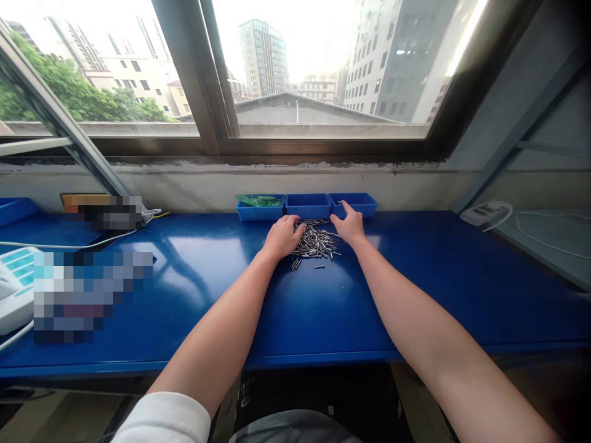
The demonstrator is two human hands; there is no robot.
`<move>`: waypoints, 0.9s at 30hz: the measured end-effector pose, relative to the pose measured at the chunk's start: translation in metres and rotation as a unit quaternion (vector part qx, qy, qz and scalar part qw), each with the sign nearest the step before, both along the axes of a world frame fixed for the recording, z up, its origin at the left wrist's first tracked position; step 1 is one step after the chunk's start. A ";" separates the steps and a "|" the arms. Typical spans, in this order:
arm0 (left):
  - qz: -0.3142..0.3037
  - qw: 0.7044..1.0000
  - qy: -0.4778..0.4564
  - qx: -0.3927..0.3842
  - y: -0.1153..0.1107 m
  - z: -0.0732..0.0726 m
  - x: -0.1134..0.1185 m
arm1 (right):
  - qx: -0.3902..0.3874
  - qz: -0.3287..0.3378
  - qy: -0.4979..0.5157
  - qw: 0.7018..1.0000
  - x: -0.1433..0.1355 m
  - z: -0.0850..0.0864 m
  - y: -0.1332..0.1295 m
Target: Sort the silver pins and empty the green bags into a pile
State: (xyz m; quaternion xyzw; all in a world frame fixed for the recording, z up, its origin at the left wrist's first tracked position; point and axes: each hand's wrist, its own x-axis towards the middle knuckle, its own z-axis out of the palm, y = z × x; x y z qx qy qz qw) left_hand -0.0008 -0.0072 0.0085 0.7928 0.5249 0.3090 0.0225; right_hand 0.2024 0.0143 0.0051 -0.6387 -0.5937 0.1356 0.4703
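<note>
A loose pile of small metal pins [318, 242] lies on the blue tabletop [323, 307]. My left hand [282, 237] rests at the pile's left side, its fingers curled toward the metal pieces; whether it holds any is hidden. Just right of the pile, my right hand [348, 224] has its thumb and index finger spread apart, reaching to the front of the right blue bin [367, 206]. A tiny piece shows near that index fingertip. Beside that bin stand the middle blue bin [308, 206] and the left blue bin [261, 213], which holds green plastic.
A white power strip [486, 212] with a cable lies at the right. On the left are a white device [16, 289], blurred items, cables and another blue bin [16, 208]. A metal frame post [87, 147] slants up at the left, before the window.
</note>
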 end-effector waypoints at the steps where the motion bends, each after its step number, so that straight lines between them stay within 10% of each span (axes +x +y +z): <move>1: 0.000 1.000 0.003 -0.002 0.000 0.000 0.000 | -0.011 -0.008 -0.030 0.999 0.001 -0.001 -0.001; 11: 0.002 0.999 0.028 -0.039 0.000 -0.001 -0.001 | 0.001 -0.013 -0.099 0.995 -0.004 -0.003 -0.001; 27: -0.040 0.995 0.023 -0.083 0.009 -0.012 -0.006 | -0.017 0.195 -0.190 0.962 -0.025 -0.001 -0.014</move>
